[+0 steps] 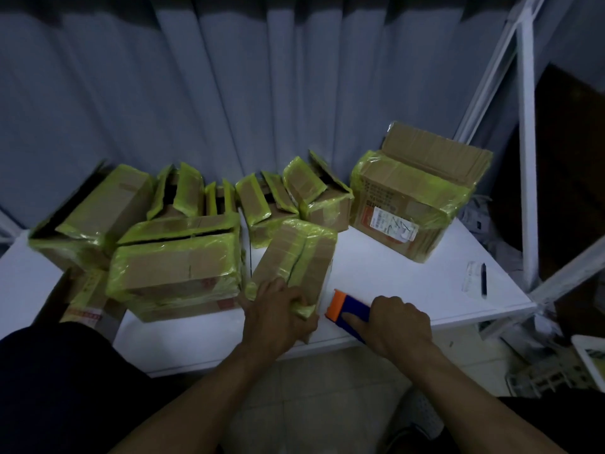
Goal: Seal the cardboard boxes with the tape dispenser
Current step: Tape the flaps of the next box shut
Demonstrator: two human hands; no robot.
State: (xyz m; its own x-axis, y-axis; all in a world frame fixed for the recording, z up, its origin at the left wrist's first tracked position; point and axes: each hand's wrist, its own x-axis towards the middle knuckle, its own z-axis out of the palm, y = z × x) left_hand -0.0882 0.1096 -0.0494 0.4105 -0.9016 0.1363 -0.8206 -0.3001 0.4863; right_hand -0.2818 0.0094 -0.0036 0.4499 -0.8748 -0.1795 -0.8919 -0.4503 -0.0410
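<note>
A narrow cardboard box (294,257) wrapped in yellow-green tape lies on the white table (386,273), its flaps closed along a centre seam. My left hand (278,314) grips its near end, fingers curled over the top edge. Just to the right, my right hand (397,324) holds the blue and orange tape dispenser (347,308), index finger stretched along its side. The dispenser's orange front sits next to the box's near right corner. Whether it touches the box I cannot tell.
Several more taped boxes crowd the table's back and left, some with flaps standing open; a wide one (176,267) lies left, a large one (415,194) at the back right. A pen (483,278) lies by the right edge. White rack posts (527,158) stand to the right.
</note>
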